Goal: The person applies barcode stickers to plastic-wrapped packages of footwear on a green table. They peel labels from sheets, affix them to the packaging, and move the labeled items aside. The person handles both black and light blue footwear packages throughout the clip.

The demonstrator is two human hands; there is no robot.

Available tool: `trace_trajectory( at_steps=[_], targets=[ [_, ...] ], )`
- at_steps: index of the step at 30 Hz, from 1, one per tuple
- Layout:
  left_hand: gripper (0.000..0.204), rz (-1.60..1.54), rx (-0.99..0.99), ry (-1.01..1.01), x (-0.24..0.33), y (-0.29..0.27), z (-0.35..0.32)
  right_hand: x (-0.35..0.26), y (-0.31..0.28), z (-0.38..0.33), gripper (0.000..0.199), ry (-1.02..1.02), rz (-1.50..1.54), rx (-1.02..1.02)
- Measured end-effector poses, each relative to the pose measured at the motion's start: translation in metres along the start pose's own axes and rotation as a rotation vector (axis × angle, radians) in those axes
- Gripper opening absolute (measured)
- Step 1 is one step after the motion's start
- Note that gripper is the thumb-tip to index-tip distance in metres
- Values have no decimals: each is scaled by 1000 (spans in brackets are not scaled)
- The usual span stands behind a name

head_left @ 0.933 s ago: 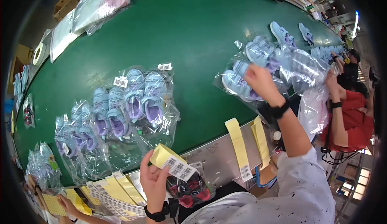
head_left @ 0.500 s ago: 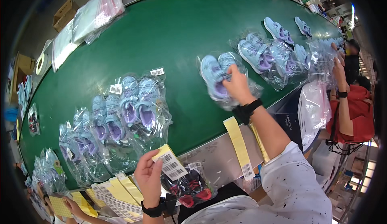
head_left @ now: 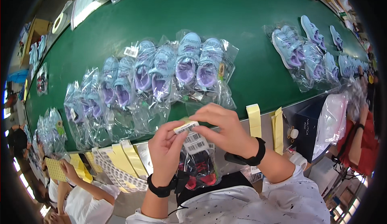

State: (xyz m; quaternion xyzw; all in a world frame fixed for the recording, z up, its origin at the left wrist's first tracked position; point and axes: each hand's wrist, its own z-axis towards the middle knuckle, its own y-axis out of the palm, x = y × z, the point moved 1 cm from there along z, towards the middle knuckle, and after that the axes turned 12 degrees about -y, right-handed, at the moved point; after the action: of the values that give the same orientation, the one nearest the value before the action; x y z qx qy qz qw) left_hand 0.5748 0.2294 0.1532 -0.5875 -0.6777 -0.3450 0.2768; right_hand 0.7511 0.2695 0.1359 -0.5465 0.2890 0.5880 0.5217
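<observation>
My left hand [head_left: 164,153] pinches a folded strip of white barcode stickers on yellow backing [head_left: 196,143], held just above the table's near edge. Fingers of my right hand [head_left: 227,129] are closed on the upper edge of the same strip, close to my left fingertips. Beyond my hands lies a pair of light blue shoes with lilac insides [head_left: 186,68] in a clear bag, at the right end of a row of similar bagged pairs. A bagged pair of black and red shoes [head_left: 197,169] sits below the strip, close to my body.
More yellow-backed sticker strips [head_left: 129,159] lie along the near edge, with others [head_left: 254,119] to the right. Further blue shoes [head_left: 288,46] are on the green table [head_left: 242,18] at right. A dark box [head_left: 308,123] stands beside a person in red [head_left: 365,143]. Another person's hand [head_left: 68,169] holds a yellow sheet at lower left.
My right hand has let go of the bagged blue shoes, which now lie at the row's right end. It has come back to the sticker strip in my left hand. The view has shifted.
</observation>
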Motion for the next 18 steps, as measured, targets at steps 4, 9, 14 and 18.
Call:
trace_trajectory(
  at_steps=[4,9,14,18],
  targets=[
    [22,34,-16,-45,-2,9,-2,-1,-4,-11,15,50,10,37],
    [20,115,3,-52,-1,15,0,3,-12,-14,14,55,42,52],
    [18,536,-31,49,7,20,0,17,-28,-12,10,245,278,-84],
    [20,370,-74,-51,4,23,3,3,-31,-13,9,50,43,-48]
  ],
)
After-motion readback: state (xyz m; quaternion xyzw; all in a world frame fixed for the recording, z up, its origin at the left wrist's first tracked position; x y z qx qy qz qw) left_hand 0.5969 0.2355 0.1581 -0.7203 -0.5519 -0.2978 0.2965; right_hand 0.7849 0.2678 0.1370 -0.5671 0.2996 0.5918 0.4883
